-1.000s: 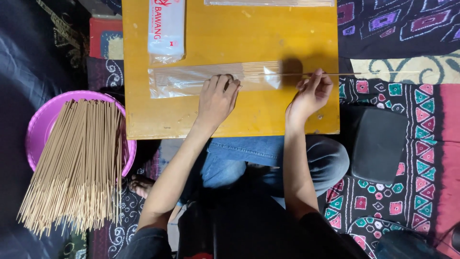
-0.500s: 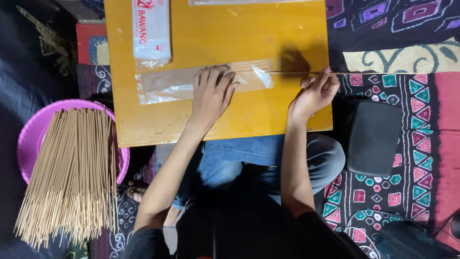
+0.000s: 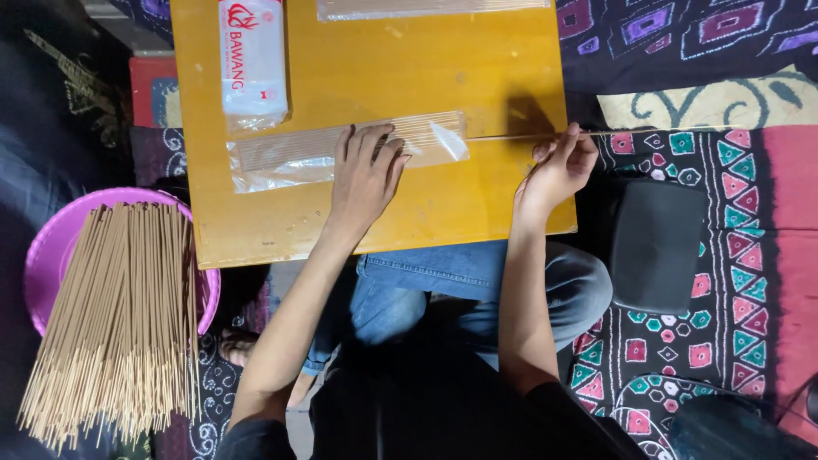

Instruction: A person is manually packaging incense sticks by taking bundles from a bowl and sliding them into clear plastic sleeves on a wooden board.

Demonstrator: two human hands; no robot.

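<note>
I judge filling partly done: my left hand lies spread, pressing the clear sleeve on the yellow board; my right hand pinches the protruding incense sticks. A large bundle waits in the pink basin.

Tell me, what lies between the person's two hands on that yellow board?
In the head view, thin sticks run from the right hand into the open end of the clear sleeve under the left hand, across bare yellow board.
</note>
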